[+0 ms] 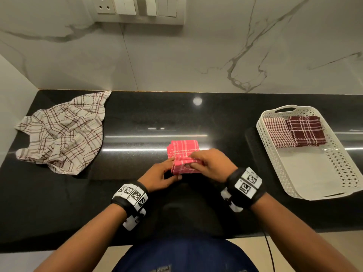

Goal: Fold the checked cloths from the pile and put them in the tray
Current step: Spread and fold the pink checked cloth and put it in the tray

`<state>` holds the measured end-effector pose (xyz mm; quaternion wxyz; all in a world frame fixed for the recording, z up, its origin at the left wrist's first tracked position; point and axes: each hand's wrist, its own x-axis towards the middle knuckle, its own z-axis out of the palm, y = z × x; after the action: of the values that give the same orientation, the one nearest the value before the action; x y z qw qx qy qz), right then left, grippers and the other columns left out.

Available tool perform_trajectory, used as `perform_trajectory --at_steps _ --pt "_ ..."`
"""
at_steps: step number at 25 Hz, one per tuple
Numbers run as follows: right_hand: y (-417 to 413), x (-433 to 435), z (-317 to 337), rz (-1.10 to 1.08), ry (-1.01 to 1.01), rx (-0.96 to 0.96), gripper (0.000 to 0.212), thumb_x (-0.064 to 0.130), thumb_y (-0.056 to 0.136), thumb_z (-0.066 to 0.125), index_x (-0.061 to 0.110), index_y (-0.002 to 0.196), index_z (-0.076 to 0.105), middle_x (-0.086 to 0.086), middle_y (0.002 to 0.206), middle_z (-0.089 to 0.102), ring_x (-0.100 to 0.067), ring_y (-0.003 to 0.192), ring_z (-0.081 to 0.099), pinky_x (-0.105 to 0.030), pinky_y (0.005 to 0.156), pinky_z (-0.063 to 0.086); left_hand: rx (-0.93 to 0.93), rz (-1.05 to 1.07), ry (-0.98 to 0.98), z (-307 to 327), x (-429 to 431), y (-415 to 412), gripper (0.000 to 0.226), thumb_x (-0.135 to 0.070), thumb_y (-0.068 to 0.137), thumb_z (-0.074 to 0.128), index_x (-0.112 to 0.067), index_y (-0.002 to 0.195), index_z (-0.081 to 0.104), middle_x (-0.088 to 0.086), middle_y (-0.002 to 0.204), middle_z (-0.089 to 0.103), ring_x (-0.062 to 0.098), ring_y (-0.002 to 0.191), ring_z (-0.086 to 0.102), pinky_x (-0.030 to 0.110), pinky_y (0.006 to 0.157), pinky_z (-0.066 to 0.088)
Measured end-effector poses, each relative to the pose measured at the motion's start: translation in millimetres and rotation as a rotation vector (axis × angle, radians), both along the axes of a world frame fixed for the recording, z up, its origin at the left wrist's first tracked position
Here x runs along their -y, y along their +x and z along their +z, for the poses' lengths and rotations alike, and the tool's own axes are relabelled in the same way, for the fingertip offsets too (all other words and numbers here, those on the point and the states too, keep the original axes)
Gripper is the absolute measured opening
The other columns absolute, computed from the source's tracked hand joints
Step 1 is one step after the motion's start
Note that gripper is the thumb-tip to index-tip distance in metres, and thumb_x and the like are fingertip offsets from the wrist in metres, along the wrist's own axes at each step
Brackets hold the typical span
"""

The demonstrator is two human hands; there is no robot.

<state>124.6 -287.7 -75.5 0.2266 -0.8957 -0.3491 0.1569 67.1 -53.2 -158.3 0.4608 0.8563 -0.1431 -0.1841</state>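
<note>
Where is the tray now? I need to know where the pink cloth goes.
In the head view, the white tray sits on the black counter, right of both hands.

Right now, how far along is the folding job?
Two folded cloths, a red-and-white checked cloth and a maroon cloth, already lie in the white tray. The left hand and right hand are folding a pink cloth. The crumpled beige cloth still waits.

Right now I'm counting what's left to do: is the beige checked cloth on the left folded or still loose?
Loose. The beige checked cloth lies crumpled on the counter, edges uneven, untouched.
</note>
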Motion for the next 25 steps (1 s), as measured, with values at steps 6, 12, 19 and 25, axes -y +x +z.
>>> perform_trajectory --at_steps 6,12,19,25 --pt "70 -48 -24 0.013 -0.199 -0.121 0.031 0.045 0.099 0.053 0.016 0.096 0.063 -0.008 0.091 0.07 -0.02 0.076 0.058 -0.031 0.065 0.04 -0.097 0.442 -0.04 3 14 -3 0.031 -0.049 0.098 0.05 -0.025 0.103 0.07 -0.01 0.097 0.074 0.005 0.089 0.068 0.034 0.086 0.054" --pt "76 -51 -60 -0.066 -0.251 -0.097 0.035 0.048 0.101 0.048 0.016 0.088 0.058 -0.011 0.09 0.069 -0.029 0.084 0.064 -0.038 0.073 0.049 -0.056 0.656 0.106 0 29 13 0.026 -0.029 0.098 0.055 -0.011 0.116 0.06 0.009 0.106 0.07 0.024 0.098 0.065 0.038 0.086 0.051" --pt "44 -44 -62 0.034 -0.207 0.323 0.063 0.055 0.095 0.051 0.015 0.144 0.046 -0.014 0.156 0.036 -0.031 0.144 0.032 -0.05 0.116 0.03 -0.134 0.766 0.154 2 26 23 0.023 -0.024 0.095 0.055 -0.011 0.114 0.059 0.009 0.092 0.071 0.026 0.092 0.068 0.027 0.073 0.043" --pt "4 -48 -90 0.166 -0.415 0.202 0.093 0.077 0.09 0.033 0.027 0.159 -0.005 -0.004 0.167 -0.013 -0.028 0.153 -0.011 -0.055 0.122 -0.001 -0.081 0.777 0.135 4 18 18 0.023 -0.022 0.093 0.059 -0.014 0.115 0.06 0.002 0.084 0.069 0.024 0.087 0.068 0.028 0.075 0.046"
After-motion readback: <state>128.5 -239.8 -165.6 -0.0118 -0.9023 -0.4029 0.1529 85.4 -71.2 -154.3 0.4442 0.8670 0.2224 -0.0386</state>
